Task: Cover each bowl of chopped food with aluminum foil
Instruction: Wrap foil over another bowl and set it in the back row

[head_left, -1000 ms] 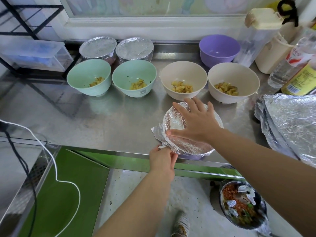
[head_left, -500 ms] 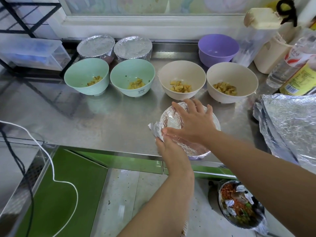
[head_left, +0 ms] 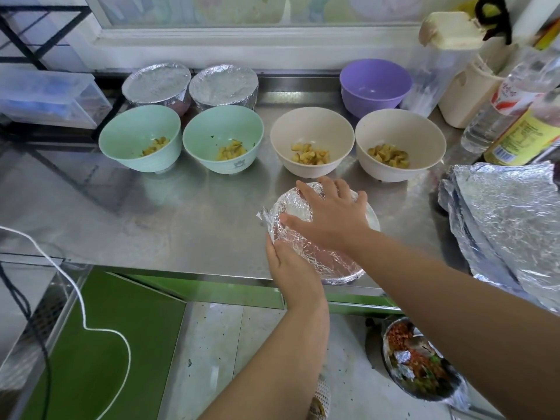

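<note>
A bowl with aluminum foil (head_left: 327, 262) over its top stands at the steel counter's front edge. My right hand (head_left: 330, 213) lies flat on the foil with fingers spread. My left hand (head_left: 288, 265) presses the foil against the bowl's near left side. Behind stand two green bowls (head_left: 136, 137) (head_left: 218, 131) and two beige bowls (head_left: 312, 131) (head_left: 400, 134), each open with chopped yellow food. Two foil-covered bowls (head_left: 156, 83) (head_left: 224, 84) sit at the back left.
A stack of foil sheets (head_left: 509, 222) lies at the right. An empty purple bowl (head_left: 375, 83), bottles (head_left: 497, 110) and a jug stand at the back right. A white cable (head_left: 75, 298) crosses the left. A bin of scraps (head_left: 418, 368) sits on the floor.
My left hand has risen from below the counter edge to the foil at the bowl's left side. My right hand stays flat on top.
</note>
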Tool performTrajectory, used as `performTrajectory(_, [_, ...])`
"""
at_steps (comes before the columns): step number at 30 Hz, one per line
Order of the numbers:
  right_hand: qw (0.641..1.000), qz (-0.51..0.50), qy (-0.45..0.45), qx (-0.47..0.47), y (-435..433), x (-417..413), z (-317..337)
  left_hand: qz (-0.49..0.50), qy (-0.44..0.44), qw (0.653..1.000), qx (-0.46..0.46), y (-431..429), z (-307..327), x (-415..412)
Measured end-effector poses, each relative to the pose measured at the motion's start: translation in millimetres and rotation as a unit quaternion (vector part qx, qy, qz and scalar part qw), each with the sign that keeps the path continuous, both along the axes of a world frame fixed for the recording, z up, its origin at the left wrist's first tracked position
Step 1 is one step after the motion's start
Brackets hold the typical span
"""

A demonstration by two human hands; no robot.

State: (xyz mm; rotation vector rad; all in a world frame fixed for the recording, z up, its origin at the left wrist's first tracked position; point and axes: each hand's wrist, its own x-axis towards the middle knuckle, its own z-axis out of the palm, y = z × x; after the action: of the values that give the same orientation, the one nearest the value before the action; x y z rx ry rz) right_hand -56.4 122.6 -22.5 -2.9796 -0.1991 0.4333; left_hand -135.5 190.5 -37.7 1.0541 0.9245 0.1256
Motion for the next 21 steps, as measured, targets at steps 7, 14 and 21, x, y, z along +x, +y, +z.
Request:
performTrajectory(7, [0.999,0.015,0.019,0.031,-6,3,7,-0.044,-0.014,0.998,-0.052,21,-18,2])
performTrajectory(14, [0.941,-0.164,-0.128,0.268,-42,-30,11,-0.093,-0.036,0.993,0.070,49,5,13])
performTrajectory(21, [0.803,-0.360,-0.090,0.466,-33,-52,-17,-0.225,-0.055,0.965,0.124,54,5,35])
